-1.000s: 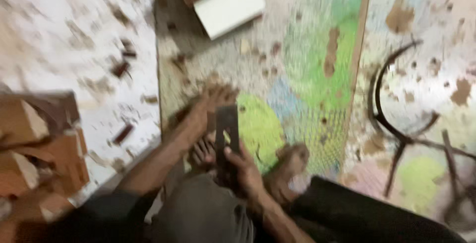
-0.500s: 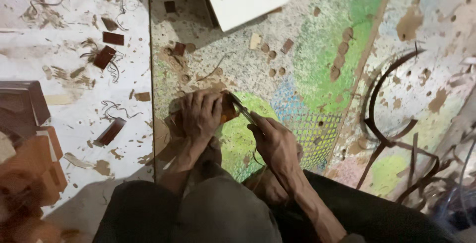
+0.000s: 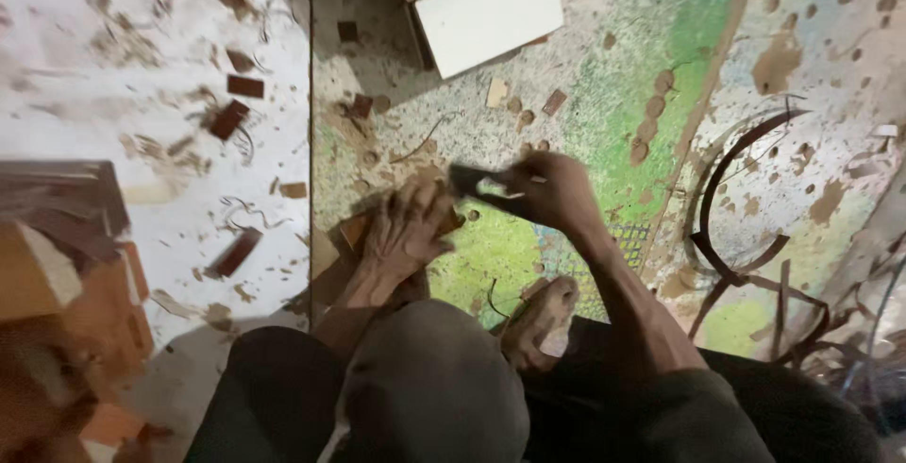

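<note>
**Both hands on a small brown piece at the floor mat**

The left hand (image 3: 408, 229) lies palm down, fingers curled and closed over a small brown piece (image 3: 357, 229) pressed against the speckled mat (image 3: 585, 76); only the piece's edge shows at nine o'clock of the hand. The right hand (image 3: 557, 191) sits just beside it at three o'clock, fingers wrapped fully round a dark flat tool (image 3: 481, 183) whose end points towards the left hand. Whether the tool touches the piece cannot be told; the view is blurred there.

A bare foot (image 3: 540, 317) rests on the mat at six o'clock of the right hand. A white board (image 3: 491, 12) lies at twelve o'clock, well apart. Brown offcuts (image 3: 236, 116) are scattered over the pale floor at ten o'clock. Dark curved strips (image 3: 731, 236) lie at three o'clock. Stacked brown blocks (image 3: 57, 265) stand at nine o'clock.
</note>
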`<state>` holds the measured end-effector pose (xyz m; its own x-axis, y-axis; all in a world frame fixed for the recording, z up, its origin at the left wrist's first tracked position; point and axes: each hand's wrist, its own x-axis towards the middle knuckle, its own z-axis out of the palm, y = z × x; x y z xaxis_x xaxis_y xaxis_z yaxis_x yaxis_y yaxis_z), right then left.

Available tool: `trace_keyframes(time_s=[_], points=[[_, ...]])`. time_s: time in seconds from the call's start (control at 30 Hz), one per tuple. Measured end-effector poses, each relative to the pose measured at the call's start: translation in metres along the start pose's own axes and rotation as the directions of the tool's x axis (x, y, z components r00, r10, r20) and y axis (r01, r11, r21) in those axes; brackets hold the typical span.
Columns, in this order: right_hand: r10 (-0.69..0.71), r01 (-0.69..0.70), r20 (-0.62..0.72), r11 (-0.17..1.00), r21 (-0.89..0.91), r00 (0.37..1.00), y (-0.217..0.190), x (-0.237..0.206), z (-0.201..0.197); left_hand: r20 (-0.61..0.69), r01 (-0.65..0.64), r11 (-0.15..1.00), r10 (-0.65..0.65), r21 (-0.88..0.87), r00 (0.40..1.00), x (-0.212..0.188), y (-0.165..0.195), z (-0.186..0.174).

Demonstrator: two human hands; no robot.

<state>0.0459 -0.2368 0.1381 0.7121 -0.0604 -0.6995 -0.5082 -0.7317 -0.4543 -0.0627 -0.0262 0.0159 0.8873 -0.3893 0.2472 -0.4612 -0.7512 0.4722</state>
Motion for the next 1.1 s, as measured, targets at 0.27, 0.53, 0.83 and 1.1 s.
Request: trace_keyframes(time_s=[0.27, 0.53, 0.83, 1.1], points=[[0.134, -0.027, -0.419, 0.967, 0.252, 0.898, 0.100, -0.103, -0.004, 0.314, 0.139, 0.969, -0.070, -0.204, 0.947, 0.041, -0.017, -0.043], [-0.383, 0.373, -0.304, 0.923, -0.092, 0.872, 0.036, -0.128, 0.017, 0.052, 0.374, 0.837, -0.386, -0.399, 0.921, 0.027, -0.008, -0.005], [-0.538, 0.406, -0.183, 0.782, -0.472, 0.823, -0.017, -0.073, 0.030, -0.154, 0.371, 0.915, -0.394, -0.160, 0.906, 0.016, -0.008, -0.008], [-0.442, 0.370, 0.041, 0.694, -0.618, 0.896, -0.036, -0.025, 0.043, -0.105, 0.391, 0.899, -0.416, -0.197, 0.903, 0.010, -0.011, -0.001]])
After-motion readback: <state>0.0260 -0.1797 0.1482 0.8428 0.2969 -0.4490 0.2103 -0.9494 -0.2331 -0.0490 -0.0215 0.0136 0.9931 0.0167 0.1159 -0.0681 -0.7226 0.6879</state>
